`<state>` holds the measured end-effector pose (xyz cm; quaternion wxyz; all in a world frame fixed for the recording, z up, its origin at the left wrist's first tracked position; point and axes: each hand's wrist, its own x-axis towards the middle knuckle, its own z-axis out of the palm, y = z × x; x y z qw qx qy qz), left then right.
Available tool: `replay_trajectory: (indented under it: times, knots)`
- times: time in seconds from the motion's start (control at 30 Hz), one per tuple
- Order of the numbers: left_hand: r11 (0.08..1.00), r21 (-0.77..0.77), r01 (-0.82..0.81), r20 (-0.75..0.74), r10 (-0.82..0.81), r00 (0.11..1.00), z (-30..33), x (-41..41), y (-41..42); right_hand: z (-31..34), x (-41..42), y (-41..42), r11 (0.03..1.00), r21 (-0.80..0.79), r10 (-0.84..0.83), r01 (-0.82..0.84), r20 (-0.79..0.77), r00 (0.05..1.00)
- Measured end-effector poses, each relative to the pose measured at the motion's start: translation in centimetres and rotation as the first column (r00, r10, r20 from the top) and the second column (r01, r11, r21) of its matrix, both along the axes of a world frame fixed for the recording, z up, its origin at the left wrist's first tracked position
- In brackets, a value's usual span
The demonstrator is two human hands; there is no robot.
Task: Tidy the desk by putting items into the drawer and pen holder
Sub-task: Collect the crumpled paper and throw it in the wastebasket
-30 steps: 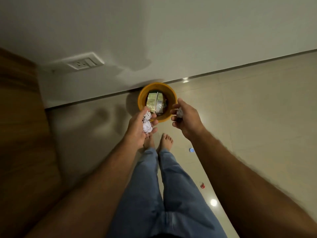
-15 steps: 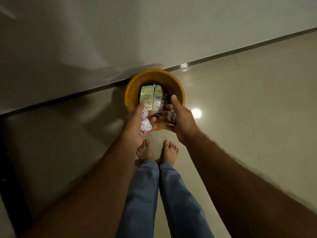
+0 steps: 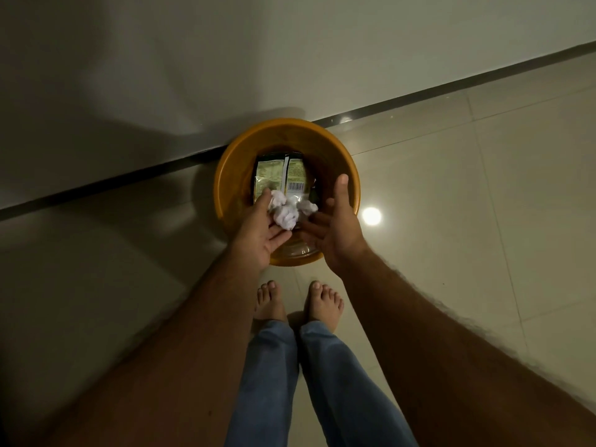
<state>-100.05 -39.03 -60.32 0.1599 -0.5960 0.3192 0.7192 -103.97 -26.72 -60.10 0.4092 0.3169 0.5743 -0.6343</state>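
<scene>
Both hands (image 3: 300,230) spread over orange bin (image 3: 225,175), crumpled paper balls (image 3: 285,212) between them

Hands hide bin's (image 3: 225,175) near rim — wrapper (image 3: 274,175) print unreadable.

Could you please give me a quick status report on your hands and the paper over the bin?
Left hand and right hand open above orange bin. Crumpled paper balls leaving the fingers. Snack wrapper in bin; nothing blocking.

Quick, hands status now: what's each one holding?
Left hand: open, crumpled paper balls at its fingertips over the orange bin.
Right hand: open, holding nothing.
</scene>
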Motion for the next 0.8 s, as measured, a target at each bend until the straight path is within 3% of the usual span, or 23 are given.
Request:
replay_trajectory:
  times: [0.2,0.37,0.53,0.8]
  knots:
    - [0.999,-0.008,-0.051,0.037,0.051,0.998,2.1,1.8,-0.2,2.5,0.9,0.5,0.998,0.02,0.066,-0.066,-0.047,0.997]
    - [0.999,-0.018,-0.038,0.021,0.039,0.999,8.1,2.5,0.0,8.4,1.3,0.6,0.994,0.064,0.094,-0.092,-0.032,0.995]
    - [0.999,-0.023,-0.022,-0.038,0.022,0.999,17.9,2.8,1.3,18.5,1.3,1.2,0.985,0.074,0.162,-0.157,-0.067,0.985]
    - [0.997,-0.024,-0.068,-0.229,0.061,0.972,39.8,4.8,2.3,39.9,3.0,0.8,0.962,-0.002,0.27,-0.273,-0.132,0.954]
